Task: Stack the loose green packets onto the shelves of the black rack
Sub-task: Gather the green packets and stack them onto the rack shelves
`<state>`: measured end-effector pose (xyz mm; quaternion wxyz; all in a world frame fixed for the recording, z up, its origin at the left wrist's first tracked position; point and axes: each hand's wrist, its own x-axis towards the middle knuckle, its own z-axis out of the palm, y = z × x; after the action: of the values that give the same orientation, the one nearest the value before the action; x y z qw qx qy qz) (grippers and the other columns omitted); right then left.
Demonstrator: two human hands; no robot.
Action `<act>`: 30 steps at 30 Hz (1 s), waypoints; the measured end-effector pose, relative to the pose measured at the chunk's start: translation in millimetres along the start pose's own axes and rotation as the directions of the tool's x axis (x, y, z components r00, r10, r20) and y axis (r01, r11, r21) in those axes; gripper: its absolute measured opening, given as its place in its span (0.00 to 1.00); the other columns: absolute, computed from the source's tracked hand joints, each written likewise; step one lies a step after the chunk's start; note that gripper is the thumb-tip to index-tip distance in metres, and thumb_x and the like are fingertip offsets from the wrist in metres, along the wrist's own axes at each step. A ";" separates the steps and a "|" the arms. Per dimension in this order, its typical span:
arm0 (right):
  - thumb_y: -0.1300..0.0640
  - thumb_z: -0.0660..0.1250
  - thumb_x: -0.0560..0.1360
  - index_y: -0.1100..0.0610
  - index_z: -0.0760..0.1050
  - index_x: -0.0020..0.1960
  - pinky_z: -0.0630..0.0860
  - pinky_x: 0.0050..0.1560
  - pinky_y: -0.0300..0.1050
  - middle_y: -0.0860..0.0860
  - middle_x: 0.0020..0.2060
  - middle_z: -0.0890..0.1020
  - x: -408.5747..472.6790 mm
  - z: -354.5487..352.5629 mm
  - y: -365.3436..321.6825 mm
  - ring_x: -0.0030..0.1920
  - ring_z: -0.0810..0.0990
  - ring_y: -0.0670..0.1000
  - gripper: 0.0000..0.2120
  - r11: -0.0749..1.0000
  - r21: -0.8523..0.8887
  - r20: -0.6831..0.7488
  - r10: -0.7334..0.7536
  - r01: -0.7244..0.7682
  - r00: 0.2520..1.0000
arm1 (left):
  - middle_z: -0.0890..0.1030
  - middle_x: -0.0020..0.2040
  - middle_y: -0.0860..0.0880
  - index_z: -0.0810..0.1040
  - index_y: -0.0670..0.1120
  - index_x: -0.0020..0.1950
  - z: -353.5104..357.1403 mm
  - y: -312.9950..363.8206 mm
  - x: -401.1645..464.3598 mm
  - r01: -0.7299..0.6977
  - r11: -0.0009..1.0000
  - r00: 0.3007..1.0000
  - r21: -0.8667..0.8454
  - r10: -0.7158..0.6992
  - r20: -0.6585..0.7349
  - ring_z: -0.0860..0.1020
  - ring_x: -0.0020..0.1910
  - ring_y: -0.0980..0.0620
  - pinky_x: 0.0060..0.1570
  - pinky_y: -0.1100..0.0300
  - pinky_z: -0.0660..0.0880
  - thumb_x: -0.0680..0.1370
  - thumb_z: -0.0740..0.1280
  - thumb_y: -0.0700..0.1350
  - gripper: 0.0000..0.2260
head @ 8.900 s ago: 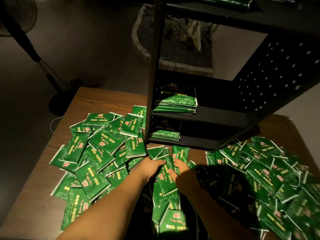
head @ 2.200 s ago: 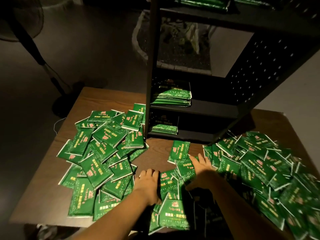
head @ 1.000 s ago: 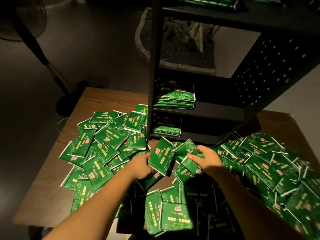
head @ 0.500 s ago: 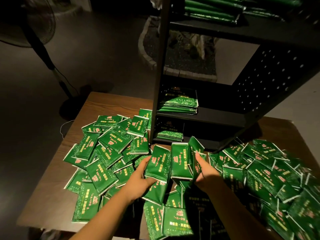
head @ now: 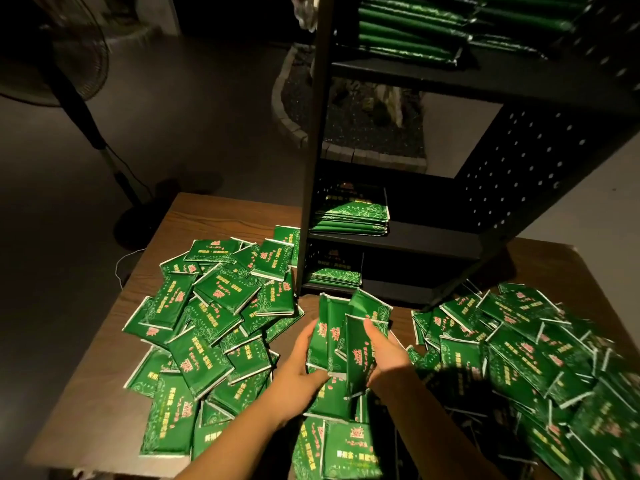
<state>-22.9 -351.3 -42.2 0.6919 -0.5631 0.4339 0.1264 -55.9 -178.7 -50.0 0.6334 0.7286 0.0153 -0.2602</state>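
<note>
Packets (head: 341,336) bunched upright just before rack (head: 398,242); my left hand (head: 299,363) and right hand (head: 388,358) both clasp them.

Both bare forearms are extended forward from the near edge of the desk (head: 104,403) and are brought close together above its middle, the wrists held roughly level. The left hand (head: 300,362) is turned palm inward, its fingers (head: 306,336) curled against the left face of a bunch of green packets (head: 341,336) held upright. The right hand (head: 388,355) is set against the right side of the same bunch, its thumb (head: 372,332) laid across the front packet, so that the bunch is clasped between the two hands.
</note>
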 end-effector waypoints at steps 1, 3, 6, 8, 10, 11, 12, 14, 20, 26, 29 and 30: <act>0.46 0.78 0.68 0.53 0.55 0.79 0.77 0.57 0.53 0.57 0.72 0.69 -3.1 -0.2 -3.2 0.62 0.76 0.59 0.48 1.000 -0.007 0.023 -0.011 0.011 1.000 | 0.77 0.65 0.60 0.55 0.72 0.73 0.0 0.0 -0.1 0.009 1.000 1.000 0.015 -0.010 0.030 0.81 0.55 0.55 0.57 0.52 0.79 0.77 0.66 0.36 0.39; 0.50 0.79 0.67 0.53 0.56 0.79 0.80 0.50 0.54 0.59 0.69 0.73 -7.8 0.2 -8.3 0.55 0.80 0.58 0.48 0.999 0.033 0.075 -0.005 0.002 0.997 | 0.77 0.66 0.58 0.57 0.72 0.73 1.0 0.0 0.5 0.035 0.999 0.996 0.022 -0.037 0.083 0.81 0.57 0.55 0.58 0.52 0.79 0.77 0.69 0.37 0.38; 0.39 0.84 0.53 0.51 0.63 0.75 0.81 0.53 0.59 0.57 0.67 0.76 21.7 -12.1 6.3 0.56 0.81 0.58 0.57 0.997 0.015 0.077 -0.078 0.077 0.994 | 0.75 0.70 0.57 0.58 0.69 0.75 1.6 2.1 -1.0 0.061 0.998 0.993 0.004 -0.061 0.104 0.77 0.64 0.56 0.65 0.52 0.75 0.75 0.72 0.39 0.40; 0.33 0.83 0.45 0.49 0.67 0.73 0.78 0.58 0.64 0.55 0.67 0.76 51.0 -23.4 18.3 0.60 0.80 0.59 0.61 0.993 0.067 0.071 -0.105 0.100 0.992 | 0.68 0.73 0.60 0.58 0.63 0.77 -1.7 7.3 -3.5 0.081 0.996 0.987 0.039 -0.085 0.135 0.72 0.67 0.62 0.70 0.61 0.67 0.75 0.74 0.40 0.38; 0.38 0.83 0.54 0.51 0.63 0.76 0.74 0.64 0.63 0.55 0.70 0.73 22.5 -22.8 -1.8 0.64 0.76 0.60 0.56 0.988 0.094 0.035 -0.126 0.122 0.991 | 0.72 0.64 0.61 0.63 0.56 0.73 -10.8 9.6 -4.5 0.156 0.980 0.972 0.122 -0.174 0.158 0.76 0.53 0.69 0.56 0.74 0.72 0.76 0.73 0.41 0.31; 0.43 0.81 0.62 0.53 0.60 0.78 0.72 0.66 0.61 0.56 0.72 0.70 -1.5 -17.5 -15.9 0.66 0.74 0.60 0.51 0.989 0.087 0.010 -0.120 0.119 0.993 | 0.76 0.59 0.59 0.67 0.51 0.70 -17.2 7.1 -3.4 0.196 0.971 0.962 0.139 -0.218 0.166 0.78 0.45 0.69 0.47 0.74 0.75 0.76 0.72 0.39 0.26; 0.46 0.78 0.68 0.54 0.56 0.79 0.70 0.68 0.61 0.57 0.73 0.67 -8.3 -17.6 -21.3 0.68 0.72 0.61 0.47 0.990 0.088 -0.007 -0.106 0.106 0.994 | 0.80 0.54 0.56 0.70 0.47 0.68 -23.3 4.0 -2.1 0.220 0.963 0.958 0.155 -0.243 0.152 0.80 0.40 0.66 0.43 0.70 0.77 0.76 0.72 0.38 0.22; 0.48 0.73 0.73 0.54 0.53 0.79 0.66 0.70 0.62 0.57 0.76 0.63 -6.0 -23.2 -23.7 0.71 0.67 0.62 0.43 0.993 0.077 -0.013 -0.092 0.093 0.996 | 0.82 0.44 0.51 0.74 0.43 0.65 -32.4 2.4 -0.1 0.257 0.951 0.959 0.173 -0.273 0.077 0.79 0.31 0.62 0.34 0.65 0.76 0.76 0.70 0.36 0.18; 0.52 0.68 0.78 0.58 0.58 0.77 0.66 0.67 0.55 0.55 0.74 0.65 -18.3 -14.7 -25.1 0.72 0.66 0.61 0.33 0.979 -0.084 0.095 -0.179 0.187 0.979 | 0.82 0.43 0.45 0.74 0.44 0.61 -29.0 23.5 17.6 0.263 0.964 0.947 -0.036 -0.265 -0.181 0.77 0.30 0.54 0.34 0.61 0.72 0.82 0.63 0.40 0.08; 0.46 0.62 0.80 0.58 0.48 0.80 0.59 0.73 0.53 0.56 0.78 0.56 -32.1 22.1 -9.6 0.77 0.58 0.57 0.36 0.946 -0.199 0.197 -0.218 0.257 0.956 | 0.77 0.52 0.61 0.69 0.55 0.62 16.4 54.2 17.2 0.201 0.968 0.977 -0.150 -0.209 -0.033 0.76 0.54 0.60 0.57 0.61 0.73 0.79 0.61 0.63 0.17; 0.39 0.51 0.82 0.54 0.52 0.80 0.58 0.73 0.52 0.54 0.78 0.59 -36.8 31.3 -10.3 0.76 0.60 0.55 0.32 0.954 -0.193 0.183 -0.197 0.231 0.963 | 0.80 0.60 0.57 0.68 0.55 0.68 25.0 36.9 21.6 0.194 0.958 0.974 -0.212 -0.213 -0.073 0.80 0.55 0.57 0.56 0.54 0.77 0.72 0.71 0.62 0.28; 0.36 0.49 0.80 0.53 0.54 0.80 0.58 0.73 0.53 0.54 0.77 0.60 -36.5 31.9 -12.0 0.76 0.61 0.55 0.33 0.958 -0.202 0.176 -0.171 0.206 0.969 | 0.82 0.57 0.55 0.70 0.54 0.67 24.2 33.3 21.8 0.194 0.943 0.968 -0.270 -0.229 -0.104 0.82 0.52 0.57 0.52 0.56 0.79 0.74 0.72 0.57 0.25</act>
<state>-21.9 -315.5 -7.4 0.6665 -0.6630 0.3060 0.1505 -34.0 -214.5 -29.7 0.6884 0.6501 0.1698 -0.2732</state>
